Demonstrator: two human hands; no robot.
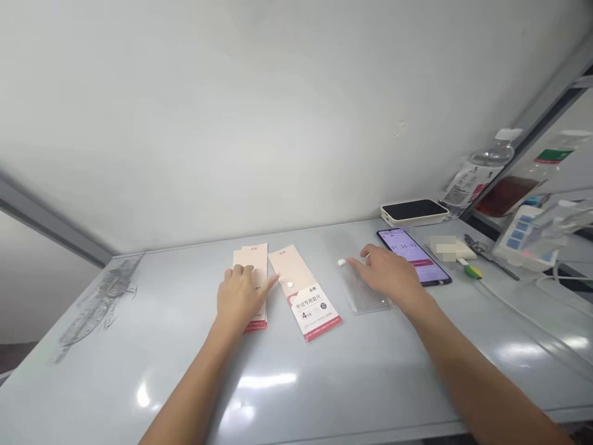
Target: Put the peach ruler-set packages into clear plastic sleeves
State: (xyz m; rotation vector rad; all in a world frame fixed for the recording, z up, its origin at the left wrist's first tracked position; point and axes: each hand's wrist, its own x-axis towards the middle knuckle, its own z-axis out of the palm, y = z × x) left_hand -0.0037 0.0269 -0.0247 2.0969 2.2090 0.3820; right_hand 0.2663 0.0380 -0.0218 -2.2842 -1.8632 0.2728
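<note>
My left hand [239,293] rests on a small pile of pink and white printed cards [257,254], its fingers a little bent and the thumb stretched out to the right. Just right of that thumb lies a single printed card or sleeve [311,303], tilted on the table, with a red lower band and a small white round spot. Over a clear plastic pouch [364,301] is my right hand [389,270], thumb and forefinger apart. A small white round piece [341,262] sits at its fingertip; whether it belongs to the pouch I cannot tell.
Right of my right hand lies a phone with a lit timer [414,256]. Behind it are a dark-screened phone [414,210] and a bottle [482,173]. A white adapter [447,248] and cable [514,309] lie farther right. A wall [259,123] closes off the back.
</note>
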